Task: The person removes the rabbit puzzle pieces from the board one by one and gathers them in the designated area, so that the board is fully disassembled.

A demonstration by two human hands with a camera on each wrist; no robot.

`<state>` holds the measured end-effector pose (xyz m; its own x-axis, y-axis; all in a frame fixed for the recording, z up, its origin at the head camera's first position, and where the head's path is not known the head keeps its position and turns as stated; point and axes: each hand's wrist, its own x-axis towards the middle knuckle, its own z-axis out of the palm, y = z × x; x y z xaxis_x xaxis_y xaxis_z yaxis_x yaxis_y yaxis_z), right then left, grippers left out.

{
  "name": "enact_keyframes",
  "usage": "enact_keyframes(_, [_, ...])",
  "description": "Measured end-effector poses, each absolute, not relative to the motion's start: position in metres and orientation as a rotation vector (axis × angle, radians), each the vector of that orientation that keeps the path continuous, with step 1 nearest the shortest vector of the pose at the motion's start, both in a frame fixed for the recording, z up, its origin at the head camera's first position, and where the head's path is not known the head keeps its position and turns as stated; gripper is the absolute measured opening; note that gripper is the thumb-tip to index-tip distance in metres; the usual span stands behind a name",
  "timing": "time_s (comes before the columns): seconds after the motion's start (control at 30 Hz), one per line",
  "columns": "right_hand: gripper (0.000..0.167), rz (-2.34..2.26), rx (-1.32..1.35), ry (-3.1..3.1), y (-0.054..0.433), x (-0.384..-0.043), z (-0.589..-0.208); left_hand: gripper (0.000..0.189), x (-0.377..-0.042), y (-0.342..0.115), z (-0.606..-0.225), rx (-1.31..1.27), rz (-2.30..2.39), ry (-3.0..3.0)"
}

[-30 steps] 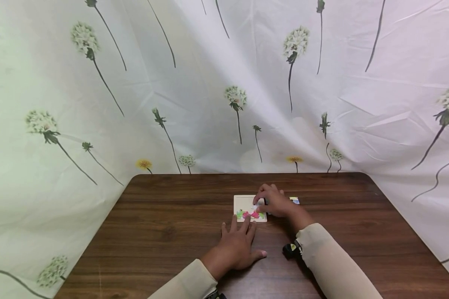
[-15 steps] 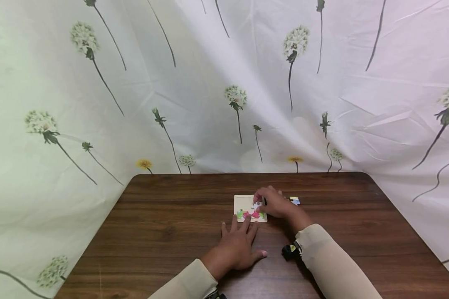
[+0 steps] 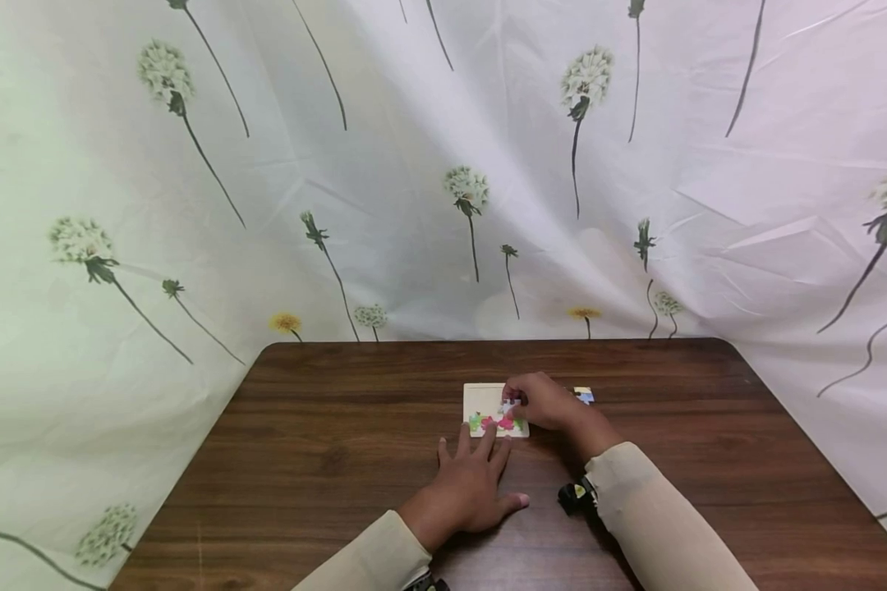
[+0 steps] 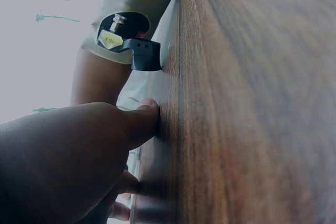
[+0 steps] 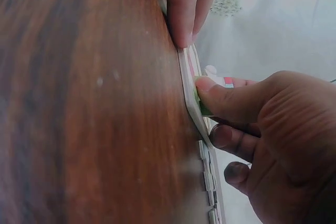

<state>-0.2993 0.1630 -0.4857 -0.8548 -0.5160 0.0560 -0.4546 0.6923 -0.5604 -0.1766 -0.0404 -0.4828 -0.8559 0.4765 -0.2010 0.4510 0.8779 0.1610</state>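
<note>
A pale puzzle board (image 3: pixel 480 397) lies on the table, with green and pink pieces (image 3: pixel 485 423) along its near edge. Over its right side, my right hand (image 3: pixel 547 402) pinches a whitish jigsaw piece (image 3: pixel 511 405) between thumb and fingers. The right wrist view has the thumb (image 5: pixel 223 98) low against the board's rim (image 5: pixel 190 95), the fingers behind partly hidden. My left hand (image 3: pixel 467 486) is spread flat, its fingertips touching the board's near edge and its thumb pointing right along the table. In the left wrist view, the left hand (image 4: pixel 73 150) hides most of the board.
Loose puzzle pieces (image 3: pixel 584 395) lie right of the board, partly behind the right hand; the right wrist view has several pieces (image 5: pixel 207 177) in a row beside the board. The brown wooden table (image 3: pixel 325 410) ends at a dandelion-printed curtain (image 3: pixel 414 246).
The right hand has shifted slightly while holding the jigsaw piece, which lies nearer the placed pieces and shows more clearly. The left hand stays in place.
</note>
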Motion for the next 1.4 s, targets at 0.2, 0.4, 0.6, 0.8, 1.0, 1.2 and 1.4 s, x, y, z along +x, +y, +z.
enact_keyframes(0.2, [0.01,-0.825,-0.825,2.815,0.164,-0.297,-0.481,0.09,-0.176,-0.039,-0.48,0.711,0.131,2.831])
enact_keyframes(0.4, [0.012,-0.794,-0.858,2.825,0.164,-0.297,-0.479,0.091,-0.177,-0.039,-0.48,0.71,0.129,2.826])
enact_keyframes(0.6, [0.011,-0.784,-0.865,2.824,0.165,-0.297,-0.479,0.091,-0.178,-0.038,-0.48,0.706,0.113,2.829])
enact_keyframes(0.8, [0.013,-0.806,-0.867,2.847,0.166,-0.295,-0.479,0.092,-0.178,-0.039,-0.481,0.704,0.118,2.828])
enact_keyframes(1.0, [0.013,-0.793,-0.893,2.853,0.166,-0.297,-0.481,0.093,-0.179,-0.039,-0.481,0.708,0.11,2.825])
enact_keyframes(1.2, [0.01,-0.817,-0.876,2.836,0.165,-0.3,-0.482,0.096,-0.184,-0.041,-0.485,0.738,0.118,2.857])
enact_keyframes(1.4, [0.009,-0.835,-0.874,2.808,0.167,-0.301,-0.483,0.086,-0.191,-0.039,-0.497,0.707,0.257,2.857])
